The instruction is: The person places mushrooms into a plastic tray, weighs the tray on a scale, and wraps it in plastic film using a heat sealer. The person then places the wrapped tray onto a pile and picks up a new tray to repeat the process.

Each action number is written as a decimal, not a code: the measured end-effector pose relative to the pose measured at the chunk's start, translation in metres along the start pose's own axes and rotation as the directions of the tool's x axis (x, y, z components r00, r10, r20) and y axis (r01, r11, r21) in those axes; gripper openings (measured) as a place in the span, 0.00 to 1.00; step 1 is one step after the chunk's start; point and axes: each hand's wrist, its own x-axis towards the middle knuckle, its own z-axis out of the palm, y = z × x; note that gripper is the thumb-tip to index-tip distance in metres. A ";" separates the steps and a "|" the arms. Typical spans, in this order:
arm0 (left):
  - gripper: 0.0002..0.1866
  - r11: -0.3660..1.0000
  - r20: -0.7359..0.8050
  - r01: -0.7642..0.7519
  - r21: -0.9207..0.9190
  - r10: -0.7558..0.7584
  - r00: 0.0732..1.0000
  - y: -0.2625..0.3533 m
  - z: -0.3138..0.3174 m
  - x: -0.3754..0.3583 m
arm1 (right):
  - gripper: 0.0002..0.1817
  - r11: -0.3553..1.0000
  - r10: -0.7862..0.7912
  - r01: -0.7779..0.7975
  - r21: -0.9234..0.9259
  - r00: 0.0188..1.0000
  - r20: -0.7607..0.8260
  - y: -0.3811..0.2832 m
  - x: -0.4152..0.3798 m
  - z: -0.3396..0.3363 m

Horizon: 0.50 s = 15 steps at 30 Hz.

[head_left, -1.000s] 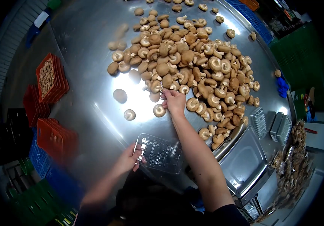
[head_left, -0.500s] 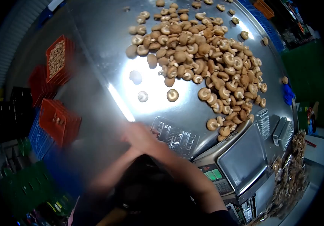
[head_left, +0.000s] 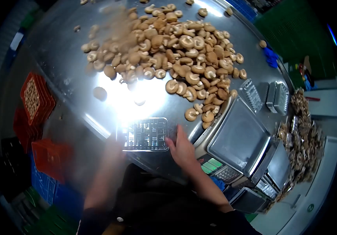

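A transparent plastic tray [head_left: 146, 135] lies on the steel table in front of me, between my two hands. My right hand [head_left: 182, 149] is beside its right edge, fingers stretched out and thumb apart, with nothing held. On the tray's other side is my left hand [head_left: 114, 147], so smeared by motion that its fingers cannot be made out. Beyond the tray spreads a large heap of brown shiitake mushrooms [head_left: 192, 58]. One loose mushroom [head_left: 99, 93] sits on the table at the heap's near left.
A weighing scale [head_left: 239, 135] stands to my right, with more plastic trays [head_left: 278, 98] behind it. Bagged mushrooms [head_left: 299, 141] are piled at the far right. Orange crates [head_left: 37, 98] stand left of the table [head_left: 70, 70], one stack holding mushrooms.
My hands, close together before, have moved apart to the tray's two sides. In view, the tray now sits further left and squarer to me. My head view has shifted right.
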 end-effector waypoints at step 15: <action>0.09 0.990 0.408 -0.086 0.109 0.034 0.912 0.093 0.150 0.158 | 0.15 0.169 0.724 -0.075 0.983 0.685 -0.072 0.026 0.084 0.023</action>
